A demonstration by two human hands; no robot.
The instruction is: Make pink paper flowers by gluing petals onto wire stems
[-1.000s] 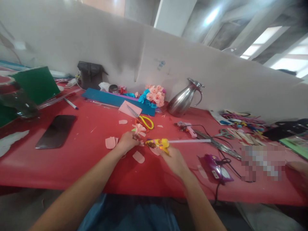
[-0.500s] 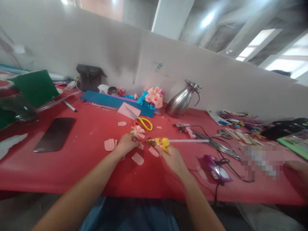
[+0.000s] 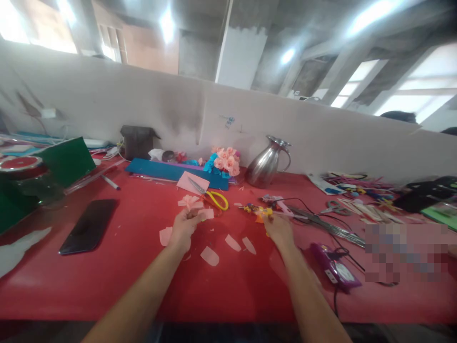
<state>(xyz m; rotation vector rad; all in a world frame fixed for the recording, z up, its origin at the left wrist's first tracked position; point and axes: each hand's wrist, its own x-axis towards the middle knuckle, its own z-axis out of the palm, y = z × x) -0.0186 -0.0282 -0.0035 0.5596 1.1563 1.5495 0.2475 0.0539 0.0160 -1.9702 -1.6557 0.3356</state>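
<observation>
My left hand (image 3: 183,229) is closed around the base of a pink paper flower (image 3: 190,202), whose petals spread out above the fingers. My right hand (image 3: 280,230) grips a yellow hot glue gun (image 3: 260,213), its nozzle pointing left, apart from the flower. Between and below the hands lie loose pink paper petals (image 3: 210,256) on the red table (image 3: 221,295). Just beyond the flower, yellow-handled scissors (image 3: 218,200) rest partly on a pink sheet of paper (image 3: 192,183).
A bunch of pink and blue paper flowers (image 3: 227,163) and a steel jug (image 3: 267,162) stand at the back. A phone (image 3: 89,226) and glass jar (image 3: 39,183) are at left. Right are wires (image 3: 328,224), cords and a purple power strip (image 3: 337,267).
My hands have moved apart: the glue gun went right, away from the flower, and the flower shifted slightly left. The head view has tilted up, showing more of the room behind.
</observation>
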